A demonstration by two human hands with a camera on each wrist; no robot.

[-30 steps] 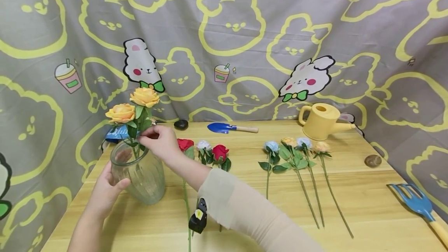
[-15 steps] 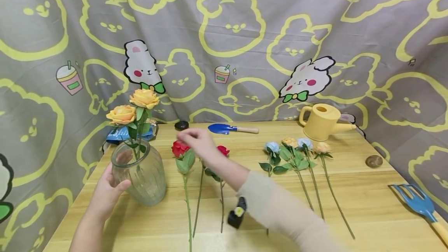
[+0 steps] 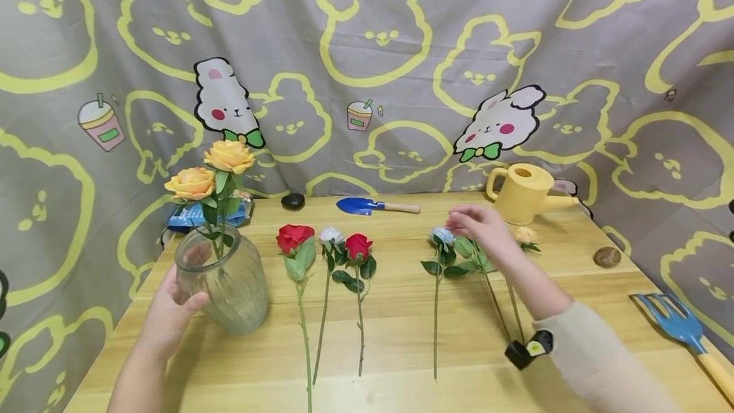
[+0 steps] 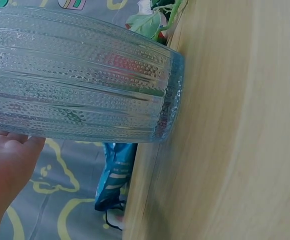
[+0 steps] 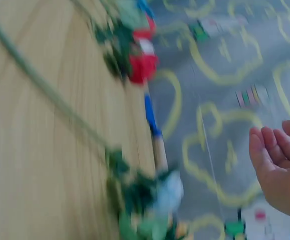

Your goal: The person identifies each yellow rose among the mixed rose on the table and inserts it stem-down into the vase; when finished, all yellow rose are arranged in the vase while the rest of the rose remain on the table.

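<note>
My left hand (image 3: 163,317) holds the ribbed glass vase (image 3: 237,298) by its left side, thumb toward me and fingers seen through the glass. Two yellow roses (image 3: 191,183) stand in the vase, their stems leaning inside it. In the left wrist view, the bumpy vase wall (image 4: 84,80) fills the upper left, with the left hand (image 4: 7,172) against it. Over at the right, my right hand (image 3: 487,231) hovers by a pale blue rose (image 3: 441,235), fingers loosely bent around nothing. It hides parts of the other flowers there. The right wrist view is blurred.
Two red roses (image 3: 295,238) and a white rose (image 3: 331,235) lie mid-table. A peach rose (image 3: 525,234) lies at the right. Behind are a yellow watering can (image 3: 523,195), blue trowel (image 3: 360,206), black stone (image 3: 293,201) and blue packet (image 3: 186,217). A blue hand fork (image 3: 676,322) lies far right.
My right hand has let go of the yellow rose in the vase and swung right, across the red and white roses, to the blue rose. The left hand stays on the vase.
</note>
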